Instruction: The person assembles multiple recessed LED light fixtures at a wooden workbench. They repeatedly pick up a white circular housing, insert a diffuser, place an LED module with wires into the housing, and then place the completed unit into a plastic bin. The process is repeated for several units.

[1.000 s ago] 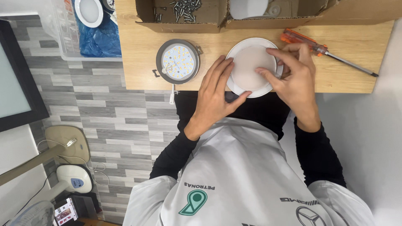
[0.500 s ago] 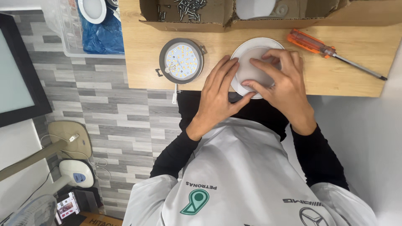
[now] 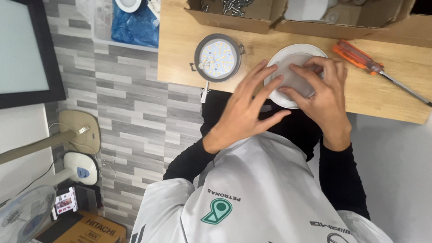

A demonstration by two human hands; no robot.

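Around our work on the wooden table (image 3: 180, 58) lie an LED lamp (image 3: 218, 57) with its diodes up, just left of our hands, an orange screwdriver (image 3: 373, 67) to the right, and cardboard boxes (image 3: 252, 13) along the far edge. Nothing blocks our reach. The white round cover (image 3: 288, 58) lies at the table's near edge. Our left hand (image 3: 247, 110) rests spread fingers on its left rim, and our right hand (image 3: 324, 96) presses fingertips on its top, both grips flat, neither closed around it.
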